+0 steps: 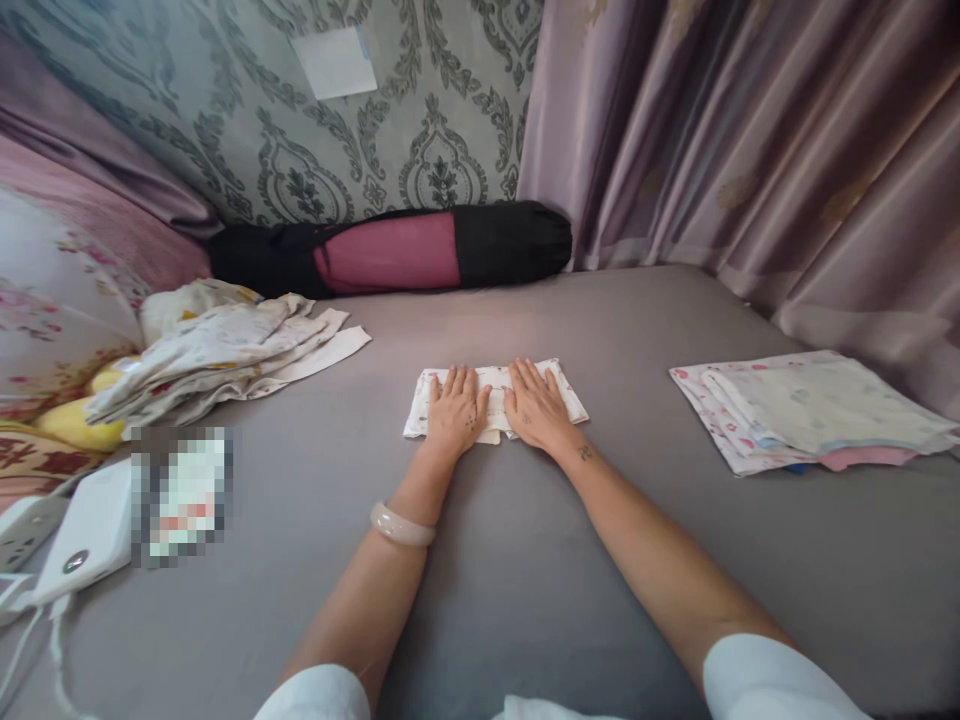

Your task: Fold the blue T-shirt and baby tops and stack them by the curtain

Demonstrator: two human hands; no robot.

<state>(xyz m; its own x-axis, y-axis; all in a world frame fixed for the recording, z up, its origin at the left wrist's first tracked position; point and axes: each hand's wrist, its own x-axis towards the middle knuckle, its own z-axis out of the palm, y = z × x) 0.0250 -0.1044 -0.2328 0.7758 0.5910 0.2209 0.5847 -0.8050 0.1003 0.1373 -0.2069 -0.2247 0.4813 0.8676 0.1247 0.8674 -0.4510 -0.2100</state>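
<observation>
A white printed garment (495,378), folded into a flat rectangle, lies on the grey bed sheet (517,560). My left hand (456,408) rests flat on its left half, fingers stretched out and pointing away from me. On the right half lies my right hand (537,402), also flat with its fingers extended. Both palms press on the cloth, and the thumbs point toward each other with a small gap between them. Part of the garment is hidden under my hands. A small cream flap of cloth sticks out at the near edge.
Folded clothes (817,405) are stacked at the right. Rumpled clothes (240,350) lie in a heap at the left. Nearer on the left are a white power bank (94,530) with cables and a blurred-out item (189,495). A black and maroon bag (390,250) lies along the wall.
</observation>
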